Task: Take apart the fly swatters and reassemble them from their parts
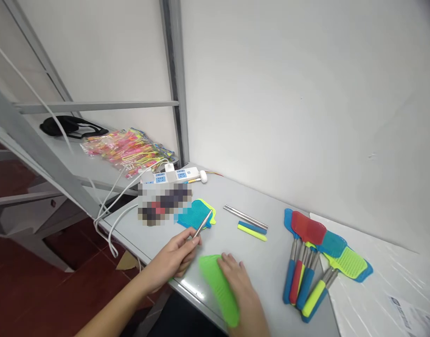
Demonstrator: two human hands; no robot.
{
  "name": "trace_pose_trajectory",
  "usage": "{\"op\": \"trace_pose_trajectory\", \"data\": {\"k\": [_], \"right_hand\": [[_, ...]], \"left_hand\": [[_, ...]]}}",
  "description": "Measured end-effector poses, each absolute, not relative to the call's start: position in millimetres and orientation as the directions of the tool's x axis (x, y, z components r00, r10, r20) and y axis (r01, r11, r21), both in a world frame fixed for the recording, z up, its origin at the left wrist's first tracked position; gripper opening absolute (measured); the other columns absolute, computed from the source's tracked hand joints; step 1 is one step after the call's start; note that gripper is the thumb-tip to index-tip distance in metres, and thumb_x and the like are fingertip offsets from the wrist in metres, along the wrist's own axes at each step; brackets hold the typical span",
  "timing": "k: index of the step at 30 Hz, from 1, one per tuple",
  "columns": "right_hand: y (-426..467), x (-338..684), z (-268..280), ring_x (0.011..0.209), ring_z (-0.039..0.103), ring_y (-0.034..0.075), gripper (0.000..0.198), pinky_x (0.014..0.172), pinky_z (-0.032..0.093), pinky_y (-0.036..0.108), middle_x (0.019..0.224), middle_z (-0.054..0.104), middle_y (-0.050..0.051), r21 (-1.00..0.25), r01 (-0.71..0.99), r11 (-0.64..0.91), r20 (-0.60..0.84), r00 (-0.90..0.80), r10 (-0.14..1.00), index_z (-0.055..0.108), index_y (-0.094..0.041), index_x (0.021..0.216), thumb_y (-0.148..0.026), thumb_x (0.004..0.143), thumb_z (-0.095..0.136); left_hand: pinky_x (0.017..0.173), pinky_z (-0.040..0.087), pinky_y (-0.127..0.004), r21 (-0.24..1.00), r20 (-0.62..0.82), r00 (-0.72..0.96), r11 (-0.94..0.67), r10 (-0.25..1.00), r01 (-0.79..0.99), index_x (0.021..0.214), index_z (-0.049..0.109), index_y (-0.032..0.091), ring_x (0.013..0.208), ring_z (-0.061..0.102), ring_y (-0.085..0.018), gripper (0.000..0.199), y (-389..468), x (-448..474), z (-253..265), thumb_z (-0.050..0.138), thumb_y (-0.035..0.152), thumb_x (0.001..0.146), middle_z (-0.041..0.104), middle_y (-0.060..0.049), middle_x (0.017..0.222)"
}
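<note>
My left hand (183,250) is closed around a thin metal rod (203,223) that points up and to the right. A bit of green shows just under this hand, too little to name. My right hand (241,285) grips the edge of a bright green fly swatter head (216,285), which looks slightly blurred; the thumb is hidden. Beyond the left hand lie a teal swatter head (193,215) and a yellow-green one partly under it. Several loose metal rods (245,217) rest on the table, beside a blue grip (252,227) and a yellow grip (251,231).
Several complete fly swatters (306,262) lie in an overlapping row on the right, near a white wrapped sheet (383,299). A power strip (176,175) with white cables stands by the wall. Colourful plastic packets (128,150) and a black strapped item (70,126) occupy the left shelf.
</note>
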State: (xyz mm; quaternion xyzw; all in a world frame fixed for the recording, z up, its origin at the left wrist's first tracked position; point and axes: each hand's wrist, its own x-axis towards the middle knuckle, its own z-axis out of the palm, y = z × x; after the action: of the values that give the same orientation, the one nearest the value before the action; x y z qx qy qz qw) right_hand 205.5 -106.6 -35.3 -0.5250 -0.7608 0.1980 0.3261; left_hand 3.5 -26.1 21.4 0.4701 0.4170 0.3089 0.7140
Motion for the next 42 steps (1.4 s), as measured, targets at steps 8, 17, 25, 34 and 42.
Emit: {"op": "trace_pose_trajectory", "data": {"k": [8, 17, 25, 34, 42], "right_hand": [[-130.8, 216.7, -36.3, 0.1, 0.066, 0.031, 0.041, 0.074, 0.057, 0.038, 0.105, 0.072, 0.01, -0.958, 0.285, 0.025, 0.203, 0.619, 0.759, 0.062, -0.021, 0.124, -0.041, 0.089, 0.056], [-115.3, 198.7, -3.4, 0.112, 0.061, 0.025, 0.06, 0.084, 0.054, 0.035, 0.127, 0.063, 0.006, -0.959, -0.148, 0.24, -0.016, 0.878, 0.479, 0.05, -0.023, 0.136, -0.047, 0.083, 0.063], [-108.4, 214.0, 4.2, 0.088, 0.067, 0.018, 0.045, 0.058, 0.054, 0.025, 0.109, 0.07, 0.002, -0.841, -0.465, 0.277, -0.243, 0.782, 0.574, 0.065, -0.025, 0.114, -0.043, 0.074, 0.073], [-108.6, 208.8, 5.9, 0.083, 0.066, 0.018, 0.056, 0.046, 0.044, 0.022, 0.11, 0.07, 0.002, -0.838, -0.51, 0.197, -0.294, 0.724, 0.624, 0.06, -0.027, 0.123, -0.049, 0.074, 0.072], [-108.7, 206.3, 5.7, 0.09, 0.066, 0.02, 0.067, 0.063, 0.053, 0.028, 0.118, 0.067, 0.003, -0.868, -0.456, 0.197, -0.269, 0.765, 0.586, 0.052, -0.029, 0.133, -0.054, 0.074, 0.07]], "left_hand": [[0.067, 0.037, -0.023, 0.885, 0.008, 0.641, -0.304, 0.768, 0.354, 0.085, 0.058, 0.021, 0.074, 0.051, -0.014, 0.024, -32.9, 7.0, 23.7, 0.046, 0.039, 0.095, 0.058, 0.002, 0.078], [0.073, 0.041, -0.024, 0.774, 0.064, 0.773, -0.521, 0.631, 0.361, 0.101, 0.062, 0.024, 0.079, 0.06, -0.015, 0.031, -35.8, -2.3, 20.5, 0.035, 0.039, 0.1, 0.067, 0.002, 0.085], [0.084, 0.046, -0.027, 0.607, 0.157, 0.805, -0.699, 0.572, 0.379, 0.12, 0.057, 0.027, 0.097, 0.065, -0.019, 0.029, -39.8, 3.2, 1.3, 0.037, 0.035, 0.1, 0.07, 0.0, 0.109], [0.086, 0.051, -0.027, 0.532, 0.194, 0.803, -0.748, 0.564, 0.396, 0.122, 0.055, 0.026, 0.099, 0.067, -0.019, 0.029, -37.1, 3.6, -2.4, 0.038, 0.033, 0.1, 0.07, -0.001, 0.111], [0.09, 0.052, -0.027, 0.498, 0.247, 0.805, -0.784, 0.539, 0.372, 0.129, 0.051, 0.026, 0.103, 0.067, -0.018, 0.032, -36.5, 2.3, -9.8, 0.041, 0.03, 0.099, 0.069, -0.001, 0.116]]}}
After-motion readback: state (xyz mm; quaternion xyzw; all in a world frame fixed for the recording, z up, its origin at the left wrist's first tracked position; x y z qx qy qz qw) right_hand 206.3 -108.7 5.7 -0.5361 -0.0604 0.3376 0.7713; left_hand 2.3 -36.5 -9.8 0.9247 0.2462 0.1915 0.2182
